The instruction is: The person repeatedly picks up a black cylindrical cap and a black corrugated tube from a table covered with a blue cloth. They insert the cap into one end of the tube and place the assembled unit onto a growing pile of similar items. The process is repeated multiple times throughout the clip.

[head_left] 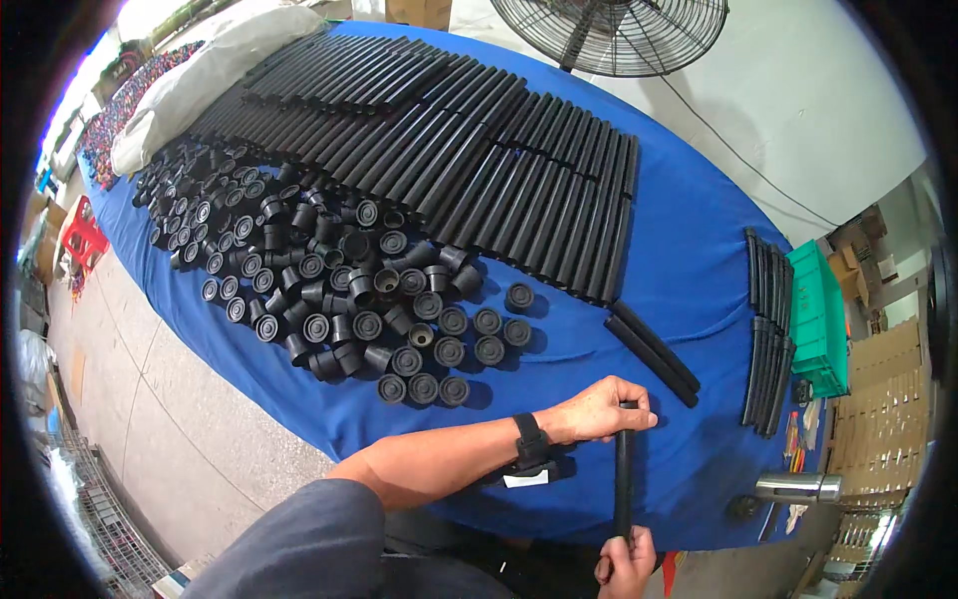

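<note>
Gripping a black tube (624,484), left hand (607,408) clamped on its far end, right hand (629,566) on its near end, the person seems mid-piece; loose caps (423,388) and tube rows (429,190) beyond the hands likely remain, the smaller tube group (765,364) rightward perhaps finished.

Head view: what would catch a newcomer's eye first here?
Rows of black tubes line the blue tablecloth, with a heap of round black caps to their front left. Next comes a single black tube at lower right, held between the left hand and right hand. A caged fan tops the view.
</note>
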Tool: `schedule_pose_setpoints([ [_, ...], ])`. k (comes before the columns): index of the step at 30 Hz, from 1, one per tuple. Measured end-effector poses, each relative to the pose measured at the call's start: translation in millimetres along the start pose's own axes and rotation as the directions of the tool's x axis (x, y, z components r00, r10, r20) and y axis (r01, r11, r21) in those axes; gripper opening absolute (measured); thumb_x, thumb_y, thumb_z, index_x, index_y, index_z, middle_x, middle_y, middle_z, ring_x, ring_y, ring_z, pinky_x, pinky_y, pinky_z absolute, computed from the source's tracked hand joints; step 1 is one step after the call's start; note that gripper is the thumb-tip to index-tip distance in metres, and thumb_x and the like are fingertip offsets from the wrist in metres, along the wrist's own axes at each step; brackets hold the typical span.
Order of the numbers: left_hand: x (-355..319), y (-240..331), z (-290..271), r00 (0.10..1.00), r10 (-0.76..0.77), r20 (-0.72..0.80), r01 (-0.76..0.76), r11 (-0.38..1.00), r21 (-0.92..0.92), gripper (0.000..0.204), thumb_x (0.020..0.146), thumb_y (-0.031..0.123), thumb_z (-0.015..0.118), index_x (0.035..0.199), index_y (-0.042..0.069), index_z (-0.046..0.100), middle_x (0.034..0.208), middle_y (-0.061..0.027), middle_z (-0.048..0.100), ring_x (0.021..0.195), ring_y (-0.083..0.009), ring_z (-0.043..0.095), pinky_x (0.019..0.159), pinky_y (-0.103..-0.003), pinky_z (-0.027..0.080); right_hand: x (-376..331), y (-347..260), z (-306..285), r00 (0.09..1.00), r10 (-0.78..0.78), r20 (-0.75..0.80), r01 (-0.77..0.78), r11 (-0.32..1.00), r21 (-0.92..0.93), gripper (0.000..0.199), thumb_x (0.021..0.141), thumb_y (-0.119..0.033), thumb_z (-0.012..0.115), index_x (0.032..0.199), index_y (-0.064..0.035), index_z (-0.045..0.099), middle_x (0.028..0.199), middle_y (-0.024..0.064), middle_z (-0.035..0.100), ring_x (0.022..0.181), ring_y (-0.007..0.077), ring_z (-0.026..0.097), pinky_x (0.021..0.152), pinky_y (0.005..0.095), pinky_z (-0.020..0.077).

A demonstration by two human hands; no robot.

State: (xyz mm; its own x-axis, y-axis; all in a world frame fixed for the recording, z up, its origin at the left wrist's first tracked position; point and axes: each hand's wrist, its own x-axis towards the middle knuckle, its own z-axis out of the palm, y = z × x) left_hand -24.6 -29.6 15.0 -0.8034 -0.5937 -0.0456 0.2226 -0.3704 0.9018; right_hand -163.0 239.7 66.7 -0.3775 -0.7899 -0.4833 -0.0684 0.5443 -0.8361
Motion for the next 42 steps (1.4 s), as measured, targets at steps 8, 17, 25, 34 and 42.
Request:
schedule_pose_setpoints([
  [8, -0.3, -3.6, 0.0, 0.999, 0.007, -0.035, -0.007, 1.000, -0.007, 0.027, 0.098, 0.030, 0.071, 0.082, 0.010, 0.065, 0.064, 0.0064, 0.052, 0.051, -0.0033, 0.043, 0.045, -0.023, 0.032, -3.0, -16.5, 15.5, 0.997, 0.071, -0.045, -0.059, 0.974, 0.218, 0.009, 0.101, -0.011, 0.064, 0.108, -0.0063, 0.060, 0.075, -0.0026, 0.057, 0.055, 0.0052, 0.049, 0.050, 0.0211, 0.0378],
  [17, 1.0, -9.9, -1.0, 0.999, 0.019, -0.038, -0.017, 0.999, 0.043, 0.027, 0.098, 0.030, 0.071, 0.083, 0.009, 0.066, 0.065, 0.0055, 0.053, 0.053, -0.0043, 0.047, 0.046, -0.025, 0.035, -8.8, -12.9, 20.4, 0.995, -0.087, -0.051, 0.092, 0.991, 0.095, 0.022, 0.102, -0.016, 0.063, 0.119, -0.0042, 0.057, 0.075, -0.0022, 0.055, 0.054, 0.0059, 0.045, 0.049, 0.0205, 0.0343],
  [25, 2.6, -9.2, 0.6, 1.000, -0.002, -0.025, 0.000, 0.997, -0.078, 0.025, 0.098, 0.029, 0.071, 0.084, 0.008, 0.066, 0.063, 0.0057, 0.053, 0.050, -0.0035, 0.044, 0.044, -0.023, 0.032, 2.2, 18.4, 16.4, 0.894, -0.425, -0.144, 0.373, 0.882, -0.288, 0.025, 0.098, -0.014, 0.070, 0.117, -0.0036, 0.058, 0.075, -0.0035, 0.054, 0.057, 0.0047, 0.043, 0.052, 0.0200, 0.0342],
  [34, -0.5, -1.1, 1.1, 0.999, -0.016, -0.048, 0.014, 0.999, -0.052, 0.025, 0.098, 0.029, 0.070, 0.084, 0.008, 0.066, 0.065, 0.0053, 0.053, 0.050, -0.0037, 0.044, 0.043, -0.023, 0.031, 15.3, 39.4, -11.0, 0.980, -0.083, -0.181, 0.086, 0.996, 0.005, 0.029, 0.102, -0.024, 0.060, 0.116, 0.0011, 0.063, 0.069, 0.0028, 0.057, 0.048, 0.0080, 0.045, 0.042, 0.0236, 0.0334],
  [42, 1.0, 3.1, -1.1, 0.994, -0.065, -0.084, 0.064, 0.998, -0.010, 0.023, 0.098, 0.028, 0.071, 0.086, 0.008, 0.067, 0.067, 0.0038, 0.057, 0.049, -0.0039, 0.047, 0.043, -0.022, 0.034, 18.8, 15.5, 2.0, 0.903, -0.381, -0.199, 0.275, 0.867, -0.414, 0.040, 0.090, -0.018, 0.079, 0.117, 0.0018, 0.058, 0.083, 0.0082, 0.067, 0.066, 0.0118, 0.059, 0.061, 0.0287, 0.0490],
])
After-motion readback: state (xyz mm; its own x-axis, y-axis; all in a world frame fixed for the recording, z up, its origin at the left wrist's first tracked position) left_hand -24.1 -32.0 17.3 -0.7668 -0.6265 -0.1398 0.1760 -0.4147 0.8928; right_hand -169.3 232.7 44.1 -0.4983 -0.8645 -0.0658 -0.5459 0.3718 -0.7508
